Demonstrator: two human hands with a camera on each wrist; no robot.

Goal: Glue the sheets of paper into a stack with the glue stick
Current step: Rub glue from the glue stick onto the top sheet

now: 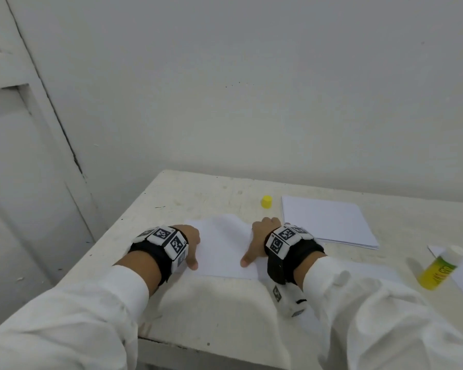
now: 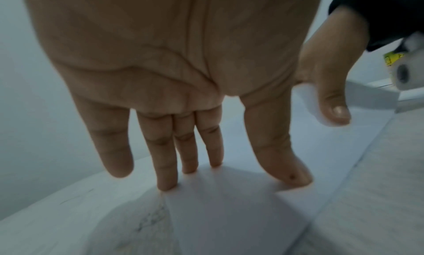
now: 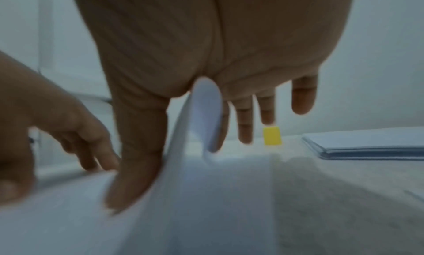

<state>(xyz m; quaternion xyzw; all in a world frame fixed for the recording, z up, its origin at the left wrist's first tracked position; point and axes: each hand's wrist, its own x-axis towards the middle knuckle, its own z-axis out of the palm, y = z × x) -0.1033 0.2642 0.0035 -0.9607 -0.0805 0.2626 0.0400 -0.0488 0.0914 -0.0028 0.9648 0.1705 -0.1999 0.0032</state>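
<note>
While both hands work one sheet on the table point(image 1: 171, 198):
Left hand point(image 1: 191, 240): fingers straight, tips pressing the sheet point(image 1: 222, 252) at its 9 o'clock edge.
Right hand point(image 1: 257, 241): thumb on top, fingers behind, pinching the sheet's curled 3 o'clock edge.
Sheet: lies at table centre, right side lifted.
Paper pile point(image 1: 329, 222): at 2 o'clock of the sheet.
Cap point(image 1: 266, 201): yellow, upright, at 1 o'clock.
Glue stick point(image 1: 439, 268): uncapped, at 3 o'clock; yellow label, writing unreadable.
Wristbands point(image 1: 169, 243): black-and-white square markers.
</note>
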